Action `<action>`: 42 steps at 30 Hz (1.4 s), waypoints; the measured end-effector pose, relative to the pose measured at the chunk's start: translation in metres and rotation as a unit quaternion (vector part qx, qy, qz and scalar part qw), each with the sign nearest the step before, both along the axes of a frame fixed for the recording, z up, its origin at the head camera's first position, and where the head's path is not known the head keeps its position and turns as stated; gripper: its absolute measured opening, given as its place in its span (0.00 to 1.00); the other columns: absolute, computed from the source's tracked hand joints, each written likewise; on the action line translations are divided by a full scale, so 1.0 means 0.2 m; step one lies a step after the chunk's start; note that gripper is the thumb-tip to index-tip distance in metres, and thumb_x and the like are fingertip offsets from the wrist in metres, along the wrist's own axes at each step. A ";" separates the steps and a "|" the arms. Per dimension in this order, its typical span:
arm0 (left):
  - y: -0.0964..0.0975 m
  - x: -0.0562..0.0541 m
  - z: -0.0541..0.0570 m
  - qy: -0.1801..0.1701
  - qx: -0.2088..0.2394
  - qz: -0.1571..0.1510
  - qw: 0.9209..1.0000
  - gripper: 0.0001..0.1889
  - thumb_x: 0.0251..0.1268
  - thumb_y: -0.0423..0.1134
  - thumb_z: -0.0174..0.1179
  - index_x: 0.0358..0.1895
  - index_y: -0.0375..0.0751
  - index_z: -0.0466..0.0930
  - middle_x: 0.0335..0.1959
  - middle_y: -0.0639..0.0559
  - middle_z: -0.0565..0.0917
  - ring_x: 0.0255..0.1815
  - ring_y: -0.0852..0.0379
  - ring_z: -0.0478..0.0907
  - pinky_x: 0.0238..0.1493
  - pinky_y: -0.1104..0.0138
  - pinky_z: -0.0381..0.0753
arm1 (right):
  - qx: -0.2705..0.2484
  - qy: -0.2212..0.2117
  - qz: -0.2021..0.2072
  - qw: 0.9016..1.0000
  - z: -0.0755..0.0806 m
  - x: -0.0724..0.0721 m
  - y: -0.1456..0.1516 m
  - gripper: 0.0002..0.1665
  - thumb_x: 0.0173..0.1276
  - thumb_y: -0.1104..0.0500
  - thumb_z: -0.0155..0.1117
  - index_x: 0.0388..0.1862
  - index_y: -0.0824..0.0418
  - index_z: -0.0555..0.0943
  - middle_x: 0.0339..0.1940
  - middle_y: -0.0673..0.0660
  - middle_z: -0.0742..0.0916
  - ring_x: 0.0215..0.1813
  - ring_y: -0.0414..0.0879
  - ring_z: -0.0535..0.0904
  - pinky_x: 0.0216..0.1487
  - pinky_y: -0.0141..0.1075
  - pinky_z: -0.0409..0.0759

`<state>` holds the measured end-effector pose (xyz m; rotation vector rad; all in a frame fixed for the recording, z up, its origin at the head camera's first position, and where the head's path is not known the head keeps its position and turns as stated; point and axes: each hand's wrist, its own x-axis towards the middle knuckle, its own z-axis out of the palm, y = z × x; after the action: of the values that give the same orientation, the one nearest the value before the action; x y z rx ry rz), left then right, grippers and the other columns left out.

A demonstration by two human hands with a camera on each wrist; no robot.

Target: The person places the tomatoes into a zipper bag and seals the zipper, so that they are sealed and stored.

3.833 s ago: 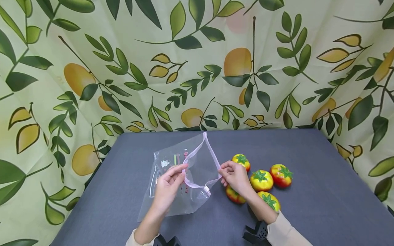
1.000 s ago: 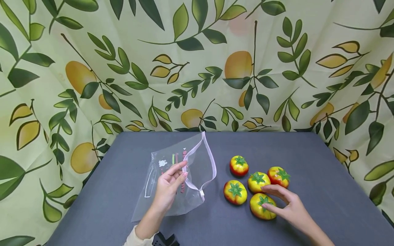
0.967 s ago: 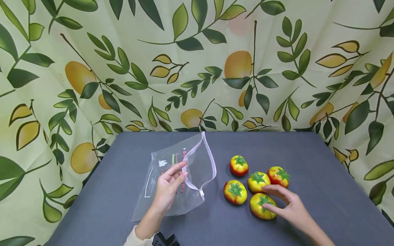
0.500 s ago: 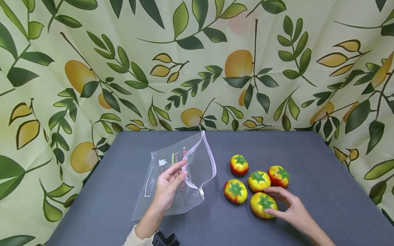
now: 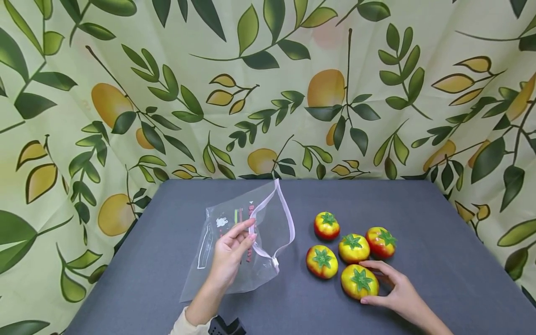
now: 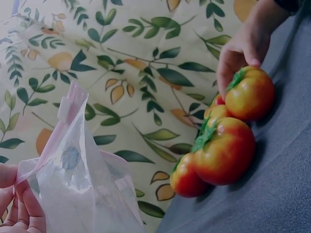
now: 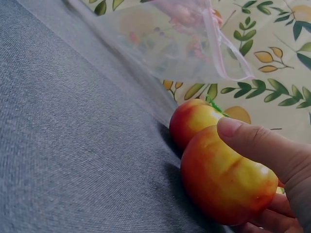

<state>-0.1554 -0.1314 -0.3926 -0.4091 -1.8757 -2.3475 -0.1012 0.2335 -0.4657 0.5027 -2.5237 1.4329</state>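
Observation:
My left hand [image 5: 229, 253] pinches the pink-edged rim of a clear plastic zip bag [image 5: 219, 251], whose mouth gapes toward the right. In the left wrist view, thumb and fingers [image 6: 22, 204] hold that rim beside the pink strip. A yellow-and-red tomato [image 5: 353, 281] with a green star-shaped top lies nearest the front, and my right hand [image 5: 398, 293] grips it from the right, thumb at the near side and fingers at the far side. The right wrist view shows the thumb [image 7: 257, 138] over this tomato [image 7: 228, 179]; the fingers are partly hidden behind it.
Several more tomatoes sit close by: one behind [image 5: 353, 248], one at the right [image 5: 381, 242], one at the left [image 5: 321, 262], one farther back [image 5: 326, 225]. All lie on a dark grey table [image 5: 201, 193] backed by a leaf-and-fruit patterned cloth [image 5: 268, 93].
My right hand left the bag's rim and moved right to the nearest tomato, where its thumb and fingers have come around the sides. The left hand keeps its hold on the bag.

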 end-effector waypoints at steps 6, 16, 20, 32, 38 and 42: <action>0.00 0.00 -0.01 0.002 -0.002 0.001 1.000 0.22 0.60 0.22 0.56 0.58 0.14 0.68 0.41 0.62 0.78 0.33 0.72 0.74 0.33 0.82 0.75 | -0.003 0.000 0.014 1.000 -0.03 0.00 0.01 0.42 0.38 0.67 0.81 0.56 0.67 0.76 0.52 0.29 0.79 0.51 0.18 0.72 0.44 0.16 0.76; 0.00 -0.01 -0.01 0.004 0.000 -0.004 1.000 0.21 0.60 0.22 0.56 0.58 0.18 0.70 0.38 0.63 0.78 0.33 0.72 0.75 0.31 0.81 0.75 | 0.003 -0.034 0.001 0.999 -0.02 0.00 0.00 0.42 0.39 0.65 0.82 0.57 0.66 0.76 0.51 0.26 0.78 0.50 0.17 0.72 0.44 0.16 0.77; -0.01 -0.01 -0.01 0.008 -0.002 -0.009 1.000 0.23 0.61 0.22 0.56 0.59 0.13 0.65 0.36 0.63 0.78 0.33 0.72 0.75 0.32 0.81 0.75 | -0.007 -0.015 0.018 1.000 -0.03 0.00 0.00 0.42 0.39 0.66 0.81 0.57 0.67 0.75 0.52 0.27 0.78 0.51 0.17 0.72 0.46 0.14 0.75; -0.01 -0.01 -0.01 0.006 -0.004 -0.008 1.000 0.24 0.61 0.22 0.56 0.59 0.12 0.64 0.38 0.63 0.78 0.34 0.72 0.75 0.35 0.82 0.76 | -0.008 0.001 0.034 0.999 0.01 -0.01 -0.01 0.41 0.38 0.67 0.81 0.56 0.68 0.76 0.51 0.28 0.78 0.50 0.18 0.73 0.45 0.15 0.76; -0.01 -0.01 -0.01 0.001 -0.006 -0.003 1.000 0.24 0.61 0.22 0.56 0.59 0.12 0.64 0.38 0.63 0.78 0.34 0.72 0.74 0.35 0.82 0.75 | -0.016 0.023 0.053 0.998 0.05 -0.02 -0.02 0.41 0.38 0.69 0.81 0.55 0.68 0.76 0.52 0.29 0.79 0.50 0.21 0.74 0.46 0.14 0.76; 0.00 -0.01 0.00 -0.001 -0.009 -0.001 1.000 0.24 0.61 0.22 0.55 0.60 0.12 0.64 0.37 0.64 0.78 0.34 0.73 0.74 0.35 0.82 0.75 | -0.008 0.009 0.046 0.999 0.08 -0.03 -0.04 0.40 0.39 0.68 0.81 0.56 0.66 0.76 0.51 0.29 0.78 0.49 0.21 0.74 0.46 0.14 0.76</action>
<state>-0.1566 -0.1323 -0.3933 -0.4121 -1.8979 -2.3352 -0.1068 0.2254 -0.4504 0.6354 -2.5035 1.4704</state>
